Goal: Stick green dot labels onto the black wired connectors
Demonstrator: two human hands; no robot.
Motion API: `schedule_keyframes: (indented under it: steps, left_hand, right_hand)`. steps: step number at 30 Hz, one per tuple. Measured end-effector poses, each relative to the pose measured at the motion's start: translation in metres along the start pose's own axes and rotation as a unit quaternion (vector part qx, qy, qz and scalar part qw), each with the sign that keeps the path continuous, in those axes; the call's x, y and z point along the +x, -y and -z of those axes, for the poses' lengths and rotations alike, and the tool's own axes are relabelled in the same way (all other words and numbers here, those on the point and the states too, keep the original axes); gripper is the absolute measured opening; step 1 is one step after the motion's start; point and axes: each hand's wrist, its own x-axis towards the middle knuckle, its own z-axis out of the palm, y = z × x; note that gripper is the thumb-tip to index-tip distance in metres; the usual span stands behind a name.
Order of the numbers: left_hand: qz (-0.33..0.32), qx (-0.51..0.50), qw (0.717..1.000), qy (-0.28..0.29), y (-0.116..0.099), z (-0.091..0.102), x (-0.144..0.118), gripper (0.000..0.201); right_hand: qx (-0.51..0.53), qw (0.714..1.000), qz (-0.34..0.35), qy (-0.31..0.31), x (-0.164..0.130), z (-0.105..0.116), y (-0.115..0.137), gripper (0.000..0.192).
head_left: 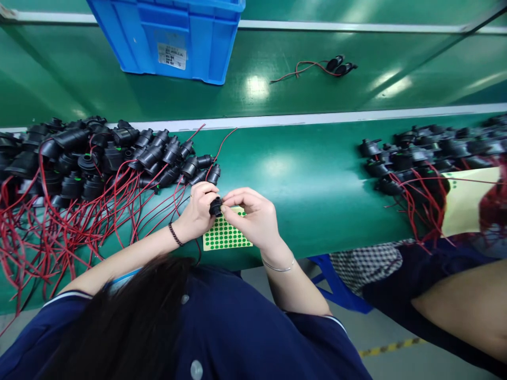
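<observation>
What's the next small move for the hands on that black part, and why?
Probably press the right hand's fingertip down on the black part pinched in the left hand: that fingertip already touches it, right above the green dot sticker sheet.

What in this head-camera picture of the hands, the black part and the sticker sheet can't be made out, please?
- The black part: mostly covered by the left hand and right hand; its shape stays unclear.
- Whether a dot sits on a right fingertip: too small.
- The sticker sheet: near edge hidden under the right hand.
- The crate label: print too small.
- The blue crate: top cut off by the frame edge.
</observation>
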Motion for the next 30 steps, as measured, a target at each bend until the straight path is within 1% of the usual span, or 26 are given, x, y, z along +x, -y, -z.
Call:
schedule_keyframes:
  steps: [3, 6, 8, 10, 13, 16, 17, 19, 21, 22, 25, 27, 30]
  left_hand:
    - [0.017, -0.006, 1.000, 0.013, -0.001, 0.002, 0.000, 0.036]
    - [0.062, -0.039, 0.997, 0.016, -0.003, 0.004, 0.001, 0.035]
    - [0.085, -0.057, 0.995, 0.011, -0.005, 0.003, 0.001, 0.032]
    - [0.091, -0.061, 0.994, 0.005, -0.005, 0.002, 0.001, 0.029]
    - [0.074, -0.046, 0.996, -0.004, -0.003, 0.001, 0.000, 0.029]
    - [0.061, -0.040, 0.997, -0.010, -0.001, 0.000, 0.000, 0.029]
    - [0.068, -0.051, 0.996, -0.011, -0.001, 0.000, 0.001, 0.029]
    - [0.104, -0.097, 0.990, -0.014, -0.001, 0.001, 0.003, 0.026]
    - [0.164, -0.166, 0.972, -0.016, -0.002, 0.002, 0.006, 0.025]
    - [0.198, -0.205, 0.958, -0.017, -0.002, 0.003, 0.007, 0.027]
    - [0.290, -0.311, 0.904, -0.031, -0.002, 0.005, 0.007, 0.036]
    - [0.335, -0.367, 0.867, -0.047, -0.001, 0.004, 0.006, 0.041]
    - [0.376, -0.433, 0.816, -0.067, 0.001, 0.001, 0.004, 0.047]
  right_hand:
    - [0.017, 1.000, -0.011, 0.000, 0.002, -0.001, -0.002, 0.008]
    - [0.052, 0.998, -0.025, 0.010, 0.004, -0.003, -0.005, 0.007]
    - [0.049, 0.999, -0.019, 0.009, 0.005, -0.005, -0.005, 0.007]
    - [0.022, 1.000, -0.001, 0.002, 0.006, -0.006, -0.003, 0.007]
    - [-0.017, 1.000, 0.022, -0.012, 0.005, -0.007, 0.000, 0.008]
    - [-0.019, 0.999, 0.028, -0.020, 0.006, -0.009, -0.002, 0.008]
    - [-0.007, 0.999, 0.027, -0.020, 0.006, -0.009, -0.003, 0.008]
    - [0.024, 0.999, 0.023, -0.016, 0.006, -0.010, -0.006, 0.008]
    - [0.037, 0.999, 0.029, -0.017, 0.006, -0.012, -0.007, 0.012]
    - [0.030, 0.999, 0.041, -0.020, 0.006, -0.014, -0.007, 0.014]
    - [-0.024, 0.994, 0.097, -0.034, 0.007, -0.021, -0.004, 0.019]
    - [-0.052, 0.990, 0.122, -0.037, 0.009, -0.026, -0.001, 0.021]
    - [-0.075, 0.986, 0.144, -0.039, 0.012, -0.032, 0.001, 0.024]
